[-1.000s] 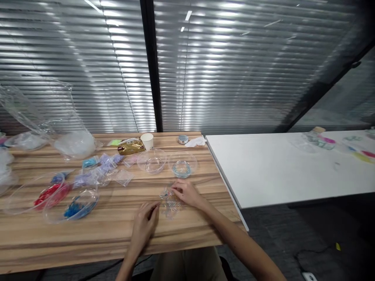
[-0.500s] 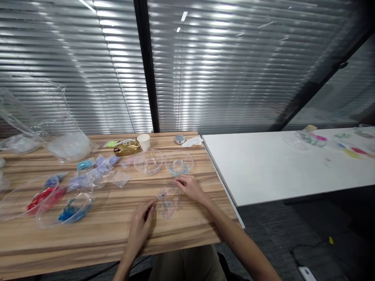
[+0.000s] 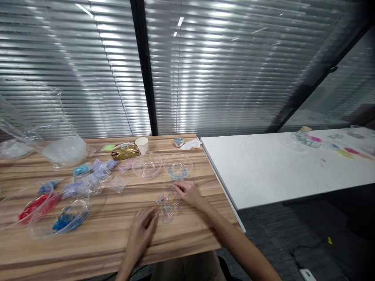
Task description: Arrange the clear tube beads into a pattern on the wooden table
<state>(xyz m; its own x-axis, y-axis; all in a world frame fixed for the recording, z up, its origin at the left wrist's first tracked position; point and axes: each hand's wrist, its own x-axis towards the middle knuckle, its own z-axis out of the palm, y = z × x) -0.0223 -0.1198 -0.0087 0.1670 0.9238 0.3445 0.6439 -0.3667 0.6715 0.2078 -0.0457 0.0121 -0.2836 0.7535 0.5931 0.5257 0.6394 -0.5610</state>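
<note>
A loose spread of small, clear and pale bits, a few of them bluish, lies on the wooden table between my hands. My left hand rests at its left edge, thumb and fingertips drawn together; anything in the pinch is too small to see. At the upper right of the spread, my right hand has its fingertips pinched, and what they hold cannot be made out. Just beyond that hand stands a clear bowl with light-blue bits in its bottom. Left of it is another clear bowl.
Clear bowls with red pieces and blue pieces stand at the left. Behind them lie small bags of purple pieces. A paper cup, a gold packet, a round tin and a tissue line the back. A white table adjoins.
The view has shifted slightly. Both hands stay beside the spread of small bits, fingertips still pinched; my left hand has shifted very slightly toward it.
</note>
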